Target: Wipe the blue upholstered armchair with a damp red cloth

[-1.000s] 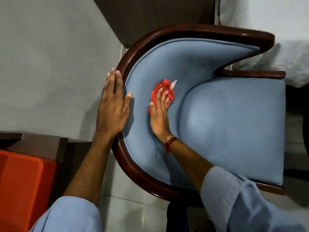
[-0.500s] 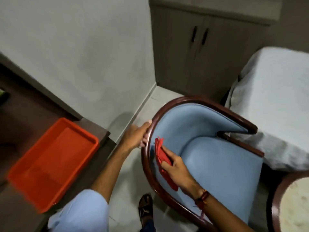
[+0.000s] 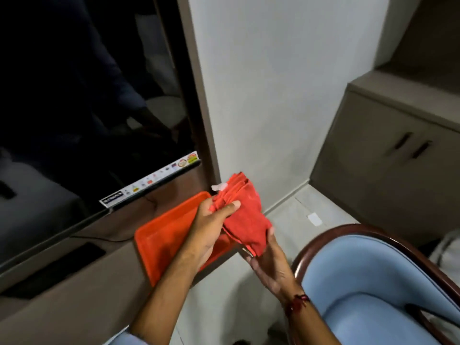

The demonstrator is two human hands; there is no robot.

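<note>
Both hands are holding the red cloth (image 3: 245, 215) in the air, above the orange tray's (image 3: 164, 241) right end. The left hand (image 3: 211, 224) is pinching its bunched upper edge, thumb on top; the right hand (image 3: 270, 263) is gripping its lower corner. The armchair (image 3: 368, 277) is sitting at lower right, apart from the cloth. The tray is lying on the desk (image 3: 74, 302) below a dark TV (image 3: 74, 95).

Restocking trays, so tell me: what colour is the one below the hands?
Orange tray, clearest in the head view.
</note>
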